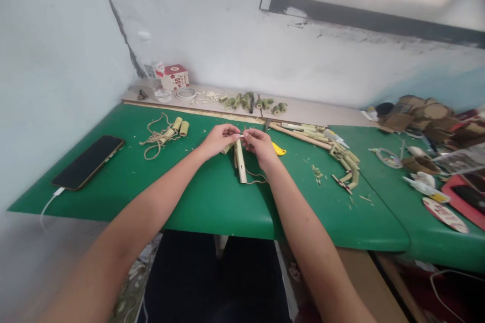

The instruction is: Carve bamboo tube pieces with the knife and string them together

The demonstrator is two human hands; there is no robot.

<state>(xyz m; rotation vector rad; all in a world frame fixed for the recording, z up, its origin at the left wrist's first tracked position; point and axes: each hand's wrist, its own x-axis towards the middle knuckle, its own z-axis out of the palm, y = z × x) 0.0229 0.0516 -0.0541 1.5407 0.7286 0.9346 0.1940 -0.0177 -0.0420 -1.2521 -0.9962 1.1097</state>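
My left hand (221, 140) and my right hand (257, 144) meet above the green tabletop, fingertips pinched together. Between them shows a tiny pale bit, too small to name. Just below the fingers a split bamboo strip (241, 164) slants toward me, with a dark mark near its lower end. A thin brown cord (257, 177) loops from it toward my right wrist. Another bamboo piece (227, 149) is partly covered by my left hand. Beside my right hand lies a yellow object (279, 149), partly hidden.
A phone (89, 161) on a white cable lies left. Bamboo tubes with cord (170, 133) sit nearer the middle. Beyond stand a clear bottle (153, 73), a red-and-white box (175, 77) and bamboo offcuts (242, 101). A hammer (299, 136) and joined bamboo segments (348, 161) lie right.
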